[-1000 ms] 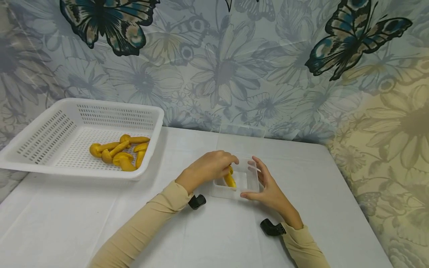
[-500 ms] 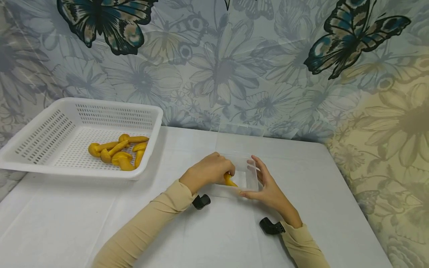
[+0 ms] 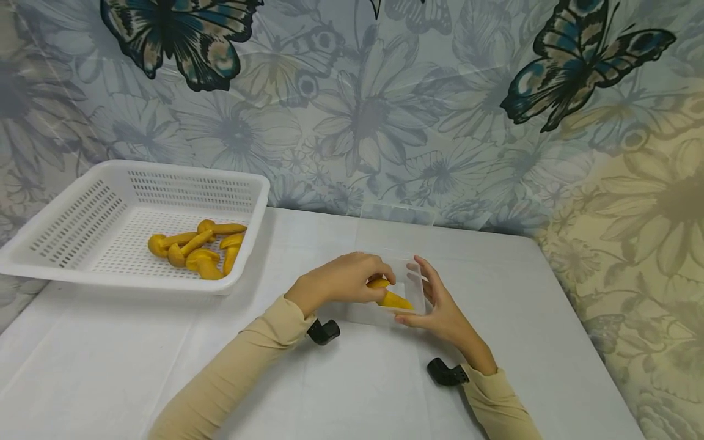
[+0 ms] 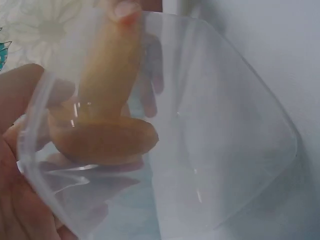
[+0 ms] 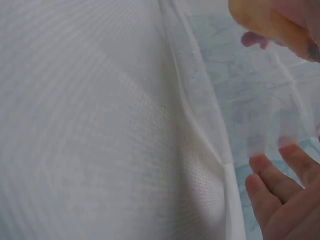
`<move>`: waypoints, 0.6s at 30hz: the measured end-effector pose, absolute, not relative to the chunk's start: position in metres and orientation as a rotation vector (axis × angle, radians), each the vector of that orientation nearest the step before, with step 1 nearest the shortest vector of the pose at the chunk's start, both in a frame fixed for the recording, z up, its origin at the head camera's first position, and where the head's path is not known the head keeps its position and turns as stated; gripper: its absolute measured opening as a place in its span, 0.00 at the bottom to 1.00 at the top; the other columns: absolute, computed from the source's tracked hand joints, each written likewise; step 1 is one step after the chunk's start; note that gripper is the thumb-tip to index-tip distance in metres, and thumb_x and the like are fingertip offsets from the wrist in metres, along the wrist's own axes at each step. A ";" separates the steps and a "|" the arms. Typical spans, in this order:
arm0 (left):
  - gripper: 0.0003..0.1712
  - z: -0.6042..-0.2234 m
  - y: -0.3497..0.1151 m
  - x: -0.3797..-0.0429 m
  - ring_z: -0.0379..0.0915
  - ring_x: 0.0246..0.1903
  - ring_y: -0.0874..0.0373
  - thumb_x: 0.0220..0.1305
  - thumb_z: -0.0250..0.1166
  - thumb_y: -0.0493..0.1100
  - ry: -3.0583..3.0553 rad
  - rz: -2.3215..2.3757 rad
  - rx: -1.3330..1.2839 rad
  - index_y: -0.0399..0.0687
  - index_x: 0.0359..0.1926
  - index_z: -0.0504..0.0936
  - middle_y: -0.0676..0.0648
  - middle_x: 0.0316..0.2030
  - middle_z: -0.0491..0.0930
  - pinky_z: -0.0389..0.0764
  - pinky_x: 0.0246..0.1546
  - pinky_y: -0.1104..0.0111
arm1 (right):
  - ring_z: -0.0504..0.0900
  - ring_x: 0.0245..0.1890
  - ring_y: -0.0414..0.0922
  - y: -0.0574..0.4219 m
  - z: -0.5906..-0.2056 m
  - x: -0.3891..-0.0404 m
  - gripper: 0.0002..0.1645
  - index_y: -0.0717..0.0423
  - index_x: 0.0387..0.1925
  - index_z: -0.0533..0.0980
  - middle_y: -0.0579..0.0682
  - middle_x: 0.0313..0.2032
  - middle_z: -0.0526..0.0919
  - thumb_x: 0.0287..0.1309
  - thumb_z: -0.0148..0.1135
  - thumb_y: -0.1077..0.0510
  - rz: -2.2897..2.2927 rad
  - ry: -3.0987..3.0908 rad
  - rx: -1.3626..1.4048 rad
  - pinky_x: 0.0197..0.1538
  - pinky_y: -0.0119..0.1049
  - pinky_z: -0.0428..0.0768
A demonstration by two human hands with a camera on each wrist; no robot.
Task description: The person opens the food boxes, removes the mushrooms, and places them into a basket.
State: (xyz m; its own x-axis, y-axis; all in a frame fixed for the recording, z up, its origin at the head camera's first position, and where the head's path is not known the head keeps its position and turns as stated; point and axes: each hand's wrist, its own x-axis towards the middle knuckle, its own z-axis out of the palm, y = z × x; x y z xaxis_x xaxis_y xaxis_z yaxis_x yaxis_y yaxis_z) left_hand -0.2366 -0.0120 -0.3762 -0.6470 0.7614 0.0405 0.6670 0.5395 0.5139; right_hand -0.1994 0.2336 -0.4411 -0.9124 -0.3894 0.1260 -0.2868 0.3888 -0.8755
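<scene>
My left hand (image 3: 349, 278) reaches into a clear plastic box (image 3: 363, 314) and pinches a yellow mushroom (image 3: 396, 300). Its stem points right along the near wall. Through that wall, the left wrist view shows the rounded mushroom cap (image 4: 102, 145), with the fingers beside it. My right hand (image 3: 440, 302) holds the box's right end, thumb at the near corner and fingers along the far side. In the right wrist view, the fingertips (image 5: 259, 162) touch the clear wall from outside. Part of the mushroom is hidden behind my left fingers.
A white perforated basket (image 3: 137, 283) stands at the left, with several yellow mushrooms (image 3: 189, 244) in its right half. The clear lid (image 3: 397, 215) stands raised behind the box. A patterned wall hanging (image 3: 374, 122) borders the back of the white table (image 3: 341, 391).
My left hand first lowers the mushroom into the box. The mushroom then turns and shifts right, its stem now lying toward the right-hand corner. My right hand keeps its place.
</scene>
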 end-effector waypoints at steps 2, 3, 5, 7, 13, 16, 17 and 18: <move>0.16 -0.374 -0.014 -0.236 0.71 0.34 0.62 0.65 0.61 0.42 2.544 0.801 1.197 0.47 0.53 0.84 0.54 0.36 0.79 0.75 0.36 0.73 | 0.56 0.74 0.63 0.234 -0.441 -0.200 0.67 0.31 0.77 0.45 0.58 0.75 0.54 0.46 0.79 0.61 -1.569 2.534 -0.622 0.73 0.66 0.55; 0.16 -0.373 -0.015 -0.236 0.71 0.33 0.62 0.66 0.61 0.42 2.525 0.818 1.195 0.47 0.53 0.84 0.54 0.36 0.79 0.74 0.36 0.74 | 0.56 0.74 0.63 0.233 -0.441 -0.200 0.67 0.32 0.77 0.45 0.58 0.75 0.54 0.46 0.79 0.61 -1.571 2.533 -0.622 0.72 0.67 0.56; 0.16 -0.371 -0.016 -0.235 0.71 0.32 0.62 0.66 0.61 0.42 2.492 0.842 1.204 0.46 0.53 0.84 0.53 0.35 0.80 0.74 0.34 0.75 | 0.56 0.74 0.63 0.233 -0.441 -0.200 0.67 0.32 0.77 0.45 0.58 0.75 0.54 0.46 0.79 0.62 -1.576 2.529 -0.621 0.72 0.67 0.56; 0.16 -0.370 -0.017 -0.234 0.71 0.30 0.63 0.67 0.60 0.41 2.465 0.862 1.216 0.44 0.53 0.83 0.54 0.34 0.80 0.74 0.33 0.76 | 0.56 0.74 0.63 0.233 -0.441 -0.200 0.68 0.33 0.77 0.44 0.58 0.75 0.54 0.46 0.79 0.62 -1.577 2.526 -0.618 0.72 0.67 0.57; 0.15 -0.369 -0.018 -0.230 0.70 0.30 0.65 0.67 0.61 0.40 2.412 0.940 1.267 0.45 0.52 0.83 0.55 0.30 0.78 0.74 0.34 0.77 | 0.56 0.74 0.62 0.233 -0.441 -0.199 0.68 0.32 0.77 0.44 0.56 0.75 0.54 0.46 0.79 0.60 -1.565 2.529 -0.600 0.72 0.67 0.57; 0.14 -0.368 -0.018 -0.227 0.70 0.30 0.65 0.67 0.62 0.41 2.423 0.958 1.298 0.46 0.52 0.83 0.55 0.31 0.78 0.74 0.34 0.78 | 0.56 0.74 0.62 0.234 -0.441 -0.199 0.68 0.32 0.77 0.43 0.56 0.75 0.55 0.46 0.79 0.60 -1.565 2.532 -0.607 0.72 0.67 0.57; 0.14 -0.367 -0.018 -0.226 0.70 0.30 0.65 0.67 0.62 0.41 2.426 0.967 1.304 0.46 0.52 0.83 0.55 0.32 0.78 0.74 0.34 0.78 | 0.56 0.74 0.62 0.234 -0.442 -0.200 0.68 0.33 0.77 0.43 0.56 0.75 0.54 0.46 0.79 0.61 -1.564 2.532 -0.615 0.72 0.67 0.57; 0.14 -0.367 -0.018 -0.226 0.70 0.31 0.65 0.67 0.63 0.40 2.429 0.974 1.311 0.45 0.52 0.83 0.54 0.33 0.79 0.74 0.35 0.78 | 0.56 0.74 0.63 0.234 -0.442 -0.200 0.68 0.33 0.78 0.43 0.57 0.75 0.54 0.47 0.79 0.61 -1.563 2.534 -0.625 0.72 0.67 0.57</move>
